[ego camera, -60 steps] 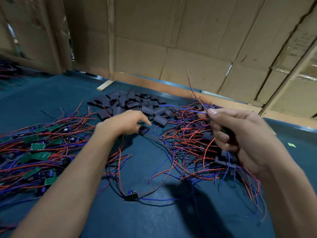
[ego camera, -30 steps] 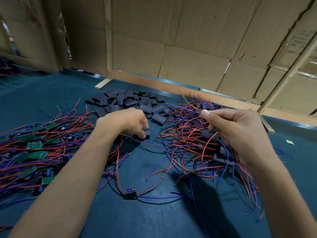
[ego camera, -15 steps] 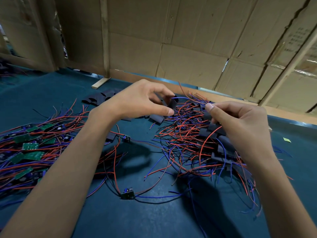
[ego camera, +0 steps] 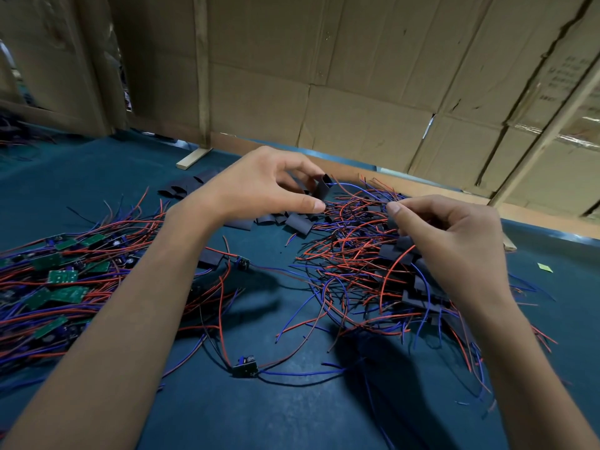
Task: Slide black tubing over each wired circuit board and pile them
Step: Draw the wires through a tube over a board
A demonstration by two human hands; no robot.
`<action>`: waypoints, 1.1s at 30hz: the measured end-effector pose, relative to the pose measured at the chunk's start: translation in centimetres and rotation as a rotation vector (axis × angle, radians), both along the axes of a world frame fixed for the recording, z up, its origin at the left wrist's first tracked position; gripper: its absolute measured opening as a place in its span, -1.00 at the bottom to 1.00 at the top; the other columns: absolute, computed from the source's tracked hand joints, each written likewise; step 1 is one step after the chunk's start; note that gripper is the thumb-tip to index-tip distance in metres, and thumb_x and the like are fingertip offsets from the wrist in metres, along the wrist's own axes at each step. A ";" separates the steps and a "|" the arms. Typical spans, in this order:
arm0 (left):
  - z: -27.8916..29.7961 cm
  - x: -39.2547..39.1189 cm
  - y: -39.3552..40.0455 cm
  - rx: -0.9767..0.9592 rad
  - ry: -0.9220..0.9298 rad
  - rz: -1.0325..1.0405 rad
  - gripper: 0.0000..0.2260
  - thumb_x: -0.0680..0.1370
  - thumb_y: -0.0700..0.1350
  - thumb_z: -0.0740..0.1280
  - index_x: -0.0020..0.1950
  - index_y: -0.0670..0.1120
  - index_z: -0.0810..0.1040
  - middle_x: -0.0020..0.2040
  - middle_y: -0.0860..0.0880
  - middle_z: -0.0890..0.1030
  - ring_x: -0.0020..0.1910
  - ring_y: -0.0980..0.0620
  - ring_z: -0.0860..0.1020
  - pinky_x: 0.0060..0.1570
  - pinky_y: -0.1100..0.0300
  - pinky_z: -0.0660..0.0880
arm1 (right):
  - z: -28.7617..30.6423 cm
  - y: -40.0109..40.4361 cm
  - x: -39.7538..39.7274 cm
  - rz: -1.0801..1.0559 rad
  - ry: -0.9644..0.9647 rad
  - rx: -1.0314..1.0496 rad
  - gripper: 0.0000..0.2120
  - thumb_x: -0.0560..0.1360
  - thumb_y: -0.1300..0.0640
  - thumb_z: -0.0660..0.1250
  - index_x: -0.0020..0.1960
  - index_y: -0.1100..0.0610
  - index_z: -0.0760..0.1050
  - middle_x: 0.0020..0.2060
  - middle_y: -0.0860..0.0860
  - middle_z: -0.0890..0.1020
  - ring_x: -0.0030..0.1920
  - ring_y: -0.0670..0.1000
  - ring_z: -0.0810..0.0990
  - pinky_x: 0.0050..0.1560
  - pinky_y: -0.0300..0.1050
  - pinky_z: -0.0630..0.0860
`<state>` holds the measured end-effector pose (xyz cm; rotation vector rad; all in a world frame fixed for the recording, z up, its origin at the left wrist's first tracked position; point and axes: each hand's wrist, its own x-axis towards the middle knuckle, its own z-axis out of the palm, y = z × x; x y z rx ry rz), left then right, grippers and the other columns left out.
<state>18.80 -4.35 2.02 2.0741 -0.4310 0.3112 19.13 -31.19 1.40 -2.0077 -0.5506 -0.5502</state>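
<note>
Upper right of the frame, print on the cardboard wall [ego camera: 383, 92] was too blurred for me to read. At centre, my left hand [ego camera: 259, 190] was raised, its grip pinching a black tube [ego camera: 322, 187] by thumb and fingers. My right hand [ego camera: 454, 235] pinched red and blue wires [ego camera: 376, 198] leading toward it. Bare green circuit boards [ego camera: 61, 277] lay heaped at left on the teal counter [ego camera: 292, 410]; loose tubing pieces [ego camera: 298, 222] lay behind.

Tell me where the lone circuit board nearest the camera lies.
In the head view, the lone circuit board lies on the blue table, low centre, between the two forearms, trailing red and blue wires.
</note>
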 end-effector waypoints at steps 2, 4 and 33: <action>0.0 0.0 -0.1 0.015 0.000 0.005 -0.68 0.41 -0.10 0.60 0.13 0.00 0.67 -0.04 0.08 0.71 -0.06 0.12 0.70 -0.10 0.44 0.49 | 0.0 0.0 -0.1 0.009 -0.002 -0.012 -0.92 0.51 0.04 0.49 -0.16 -0.04 0.71 -0.34 -0.14 0.68 -0.35 -0.21 0.52 -0.29 -0.28 0.44; 0.1 0.0 -0.2 0.040 -0.007 0.016 -0.68 0.41 -0.09 0.59 0.14 0.01 0.67 -0.06 0.14 0.71 -0.07 0.15 0.69 -0.15 0.47 0.44 | 0.0 0.1 -0.1 0.008 -0.009 -0.025 -0.92 0.51 0.05 0.50 -0.16 -0.04 0.71 -0.33 -0.18 0.68 -0.35 -0.25 0.53 -0.28 -0.33 0.43; 0.5 -0.5 -4.7 0.376 -0.460 0.010 -0.91 0.44 -0.29 0.50 -0.07 -0.21 0.69 -0.21 -0.02 0.59 -0.22 0.03 0.57 -0.11 0.13 0.51 | 0.2 1.7 -0.6 0.166 0.272 0.077 -0.60 0.36 0.16 0.22 0.14 -0.01 0.63 0.01 0.01 0.59 -0.10 -0.12 0.56 -0.03 -0.23 0.39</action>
